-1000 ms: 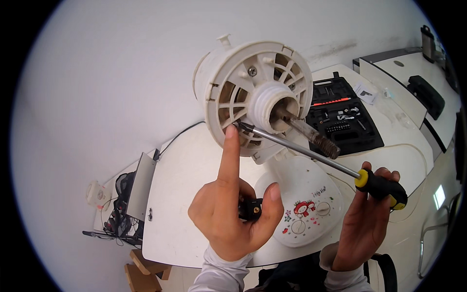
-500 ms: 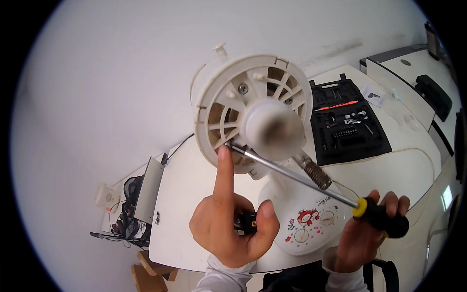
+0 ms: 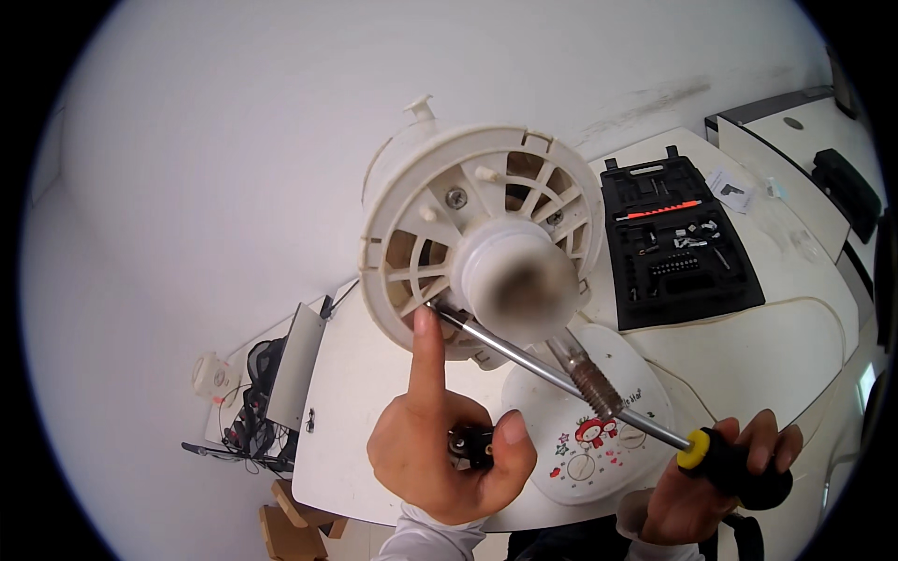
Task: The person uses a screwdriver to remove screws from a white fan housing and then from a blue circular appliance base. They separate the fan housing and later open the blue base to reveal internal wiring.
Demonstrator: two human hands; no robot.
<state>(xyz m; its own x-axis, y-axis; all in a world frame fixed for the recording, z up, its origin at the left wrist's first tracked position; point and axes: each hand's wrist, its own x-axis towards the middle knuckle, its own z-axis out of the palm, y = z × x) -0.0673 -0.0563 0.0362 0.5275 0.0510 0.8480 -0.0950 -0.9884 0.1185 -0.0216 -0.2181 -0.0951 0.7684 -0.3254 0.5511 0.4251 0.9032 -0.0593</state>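
A white fan motor housing (image 3: 440, 201) with a slotted round front stands above its white oval base (image 3: 524, 411), which has cartoon prints and dials. A metal threaded shaft (image 3: 591, 379) juts out of the housing's blurred hub. My right hand (image 3: 697, 491) is wrapped round the black-and-yellow handle of a long screwdriver (image 3: 533, 365). Its tip reaches into the lower left of the housing front. My left hand (image 3: 435, 449) stretches its index finger up beside that tip. The other fingers are curled round a small black object (image 3: 475, 447), mostly hidden.
On the white table (image 3: 346, 439), to the right, lies an open black tool case (image 3: 687, 290) with bits and sockets, near a paper leaflet (image 3: 730, 190). A pale cable runs around the right side. Black mesh parts (image 3: 262, 379) lie at the left, with cardboard boxes (image 3: 290, 533) below.
The housing, table and tool case sit slightly lower in view. The screwdriver handle and my right hand have dropped a little. The tip and my left index finger stay together at the housing.
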